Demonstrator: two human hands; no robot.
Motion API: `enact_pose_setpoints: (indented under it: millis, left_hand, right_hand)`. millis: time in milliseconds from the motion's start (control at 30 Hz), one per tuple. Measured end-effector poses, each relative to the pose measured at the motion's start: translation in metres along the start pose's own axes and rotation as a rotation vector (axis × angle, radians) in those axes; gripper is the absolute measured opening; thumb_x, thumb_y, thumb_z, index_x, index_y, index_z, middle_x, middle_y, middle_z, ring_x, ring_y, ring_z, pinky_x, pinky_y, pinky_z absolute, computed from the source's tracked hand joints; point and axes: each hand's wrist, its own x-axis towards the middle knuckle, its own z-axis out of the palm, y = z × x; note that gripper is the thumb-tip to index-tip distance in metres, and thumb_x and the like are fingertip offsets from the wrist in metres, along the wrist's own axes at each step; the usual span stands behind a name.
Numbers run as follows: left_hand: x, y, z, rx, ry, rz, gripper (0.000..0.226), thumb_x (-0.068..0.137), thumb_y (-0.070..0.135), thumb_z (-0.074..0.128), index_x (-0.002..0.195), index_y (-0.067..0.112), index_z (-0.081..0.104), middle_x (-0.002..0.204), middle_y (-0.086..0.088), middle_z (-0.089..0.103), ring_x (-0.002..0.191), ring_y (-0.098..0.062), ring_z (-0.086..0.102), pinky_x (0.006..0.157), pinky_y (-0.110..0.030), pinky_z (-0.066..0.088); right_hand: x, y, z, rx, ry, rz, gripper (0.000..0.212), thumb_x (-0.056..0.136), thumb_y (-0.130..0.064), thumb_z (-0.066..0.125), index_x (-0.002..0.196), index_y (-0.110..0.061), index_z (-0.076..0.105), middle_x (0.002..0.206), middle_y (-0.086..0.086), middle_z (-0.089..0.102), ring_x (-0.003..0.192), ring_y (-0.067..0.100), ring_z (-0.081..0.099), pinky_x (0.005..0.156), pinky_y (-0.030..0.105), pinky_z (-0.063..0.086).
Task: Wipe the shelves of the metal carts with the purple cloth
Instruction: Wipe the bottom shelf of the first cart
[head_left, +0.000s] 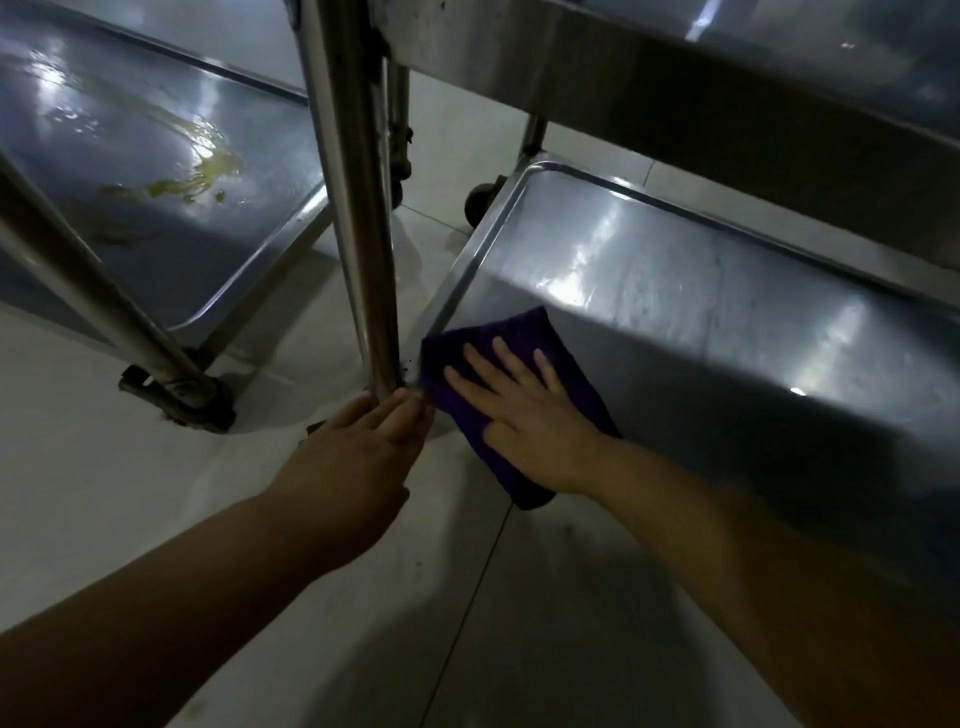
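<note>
The folded purple cloth (511, 343) lies on the near left corner of the right cart's bottom shelf (675, 291), hanging slightly over its front edge. My right hand (524, 421) presses flat on the cloth with fingers spread. My left hand (363, 441) grips the base of the cart's upright metal post (358, 208), fingers wrapped around it just left of the cloth.
A second cart's low shelf (156, 130) stands to the left, with a yellowish spill (197, 176) on it. Its slanted leg (104, 301) ends in a caster (176, 400). An upper shelf (727, 78) overhangs the right cart. Pale tiled floor (104, 493) lies below.
</note>
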Motion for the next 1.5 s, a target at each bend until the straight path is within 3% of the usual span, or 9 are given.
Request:
enact_pose_setpoints:
  millis: [267, 400, 567, 767, 867, 1100, 1233, 1367, 1500]
  left_hand:
    - [-0.008, -0.006, -0.010, 0.060, -0.020, 0.063, 0.078, 0.097, 0.033, 0.044, 0.149, 0.019, -0.012, 0.159, -0.002, -0.011, 0.146, -0.018, -0.003, 0.116, -0.032, 0.002]
    - [-0.014, -0.009, -0.020, 0.134, -0.042, 0.087, 0.068, 0.098, 0.026, 0.040, 0.152, 0.014, 0.001, 0.160, -0.008, 0.002, 0.144, -0.022, 0.017, 0.116, -0.036, 0.018]
    - [-0.027, -0.013, -0.020, 0.155, -0.048, 0.063, 0.064, 0.096, 0.023, 0.042, 0.152, 0.019, 0.011, 0.155, -0.001, 0.021, 0.133, -0.019, 0.036, 0.107, -0.033, 0.032]
    - [-0.046, -0.022, -0.026, 0.171, -0.085, 0.020, 0.063, 0.097, 0.022, 0.040, 0.152, 0.024, 0.009, 0.154, 0.003, 0.026, 0.136, -0.015, 0.032, 0.109, -0.029, 0.026]
    - [-0.044, -0.016, -0.026, 0.163, -0.087, 0.010, 0.061, 0.098, 0.024, 0.039, 0.152, 0.022, 0.011, 0.154, 0.003, 0.027, 0.136, -0.015, 0.033, 0.108, -0.028, 0.027]
    - [-0.013, 0.023, -0.020, 0.111, 0.090, 0.185, 0.060, 0.094, 0.026, 0.047, 0.149, 0.017, 0.025, 0.154, -0.005, 0.029, 0.138, -0.021, 0.034, 0.111, -0.036, 0.027]
    - [0.005, 0.047, -0.023, 0.098, 0.164, 0.325, 0.072, 0.074, 0.025, 0.073, 0.138, 0.008, 0.044, 0.140, -0.014, 0.048, 0.126, -0.027, 0.050, 0.104, -0.043, 0.036]
    - [0.015, 0.069, -0.021, 0.172, 0.132, 0.421, 0.070, 0.098, 0.026, 0.040, 0.151, 0.014, -0.005, 0.160, -0.006, -0.001, 0.146, -0.021, 0.005, 0.117, -0.038, 0.004]
    - [0.018, 0.077, -0.022, 0.117, 0.160, 0.438, 0.069, 0.098, 0.025, 0.041, 0.152, 0.016, 0.000, 0.160, -0.005, 0.005, 0.146, -0.019, 0.007, 0.117, -0.035, 0.004]
  right_hand:
    - [-0.124, 0.068, 0.018, -0.106, -0.103, 0.109, 0.069, 0.087, -0.056, 0.016, 0.128, -0.058, -0.040, 0.148, -0.022, -0.035, 0.133, -0.001, -0.041, 0.108, 0.023, -0.028]
    - [-0.126, 0.070, 0.023, -0.060, 0.038, 0.113, 0.084, 0.081, -0.047, 0.058, 0.145, -0.054, 0.004, 0.158, -0.014, -0.005, 0.143, 0.002, -0.019, 0.118, 0.045, 0.003]
    - [-0.077, 0.039, 0.018, -0.225, 0.207, 0.029, 0.089, 0.059, -0.049, 0.085, 0.138, -0.033, 0.047, 0.143, 0.004, 0.050, 0.124, 0.031, 0.049, 0.089, 0.050, 0.043]
    - [0.019, -0.041, 0.009, -0.334, 0.289, 0.060, 0.078, 0.086, -0.049, 0.059, 0.152, -0.026, 0.023, 0.150, 0.012, 0.030, 0.129, 0.035, 0.035, 0.099, 0.051, 0.032]
    - [0.020, -0.051, 0.021, -0.373, 0.371, 0.122, 0.080, 0.079, -0.044, 0.071, 0.147, -0.019, 0.036, 0.142, 0.014, 0.045, 0.120, 0.032, 0.048, 0.091, 0.049, 0.041]
    - [-0.090, 0.032, 0.058, -0.432, 0.488, 0.214, 0.077, 0.062, -0.045, 0.085, 0.129, -0.015, 0.060, 0.127, 0.013, 0.062, 0.106, 0.030, 0.064, 0.083, 0.041, 0.043]
    - [-0.203, 0.092, 0.082, -0.391, 0.490, 0.513, 0.069, 0.068, -0.044, 0.074, 0.128, -0.020, 0.048, 0.119, 0.016, 0.065, 0.102, 0.032, 0.053, 0.081, 0.042, 0.033]
    - [-0.288, 0.123, 0.094, -0.222, 0.469, 0.815, 0.064, 0.076, -0.045, 0.051, 0.131, -0.013, 0.051, 0.122, 0.025, 0.060, 0.099, 0.042, 0.056, 0.081, 0.054, 0.044]
    - [-0.275, 0.110, 0.093, -0.121, 0.471, 0.942, 0.062, 0.067, -0.033, 0.066, 0.122, -0.004, 0.065, 0.116, 0.030, 0.062, 0.094, 0.051, 0.062, 0.079, 0.061, 0.045]
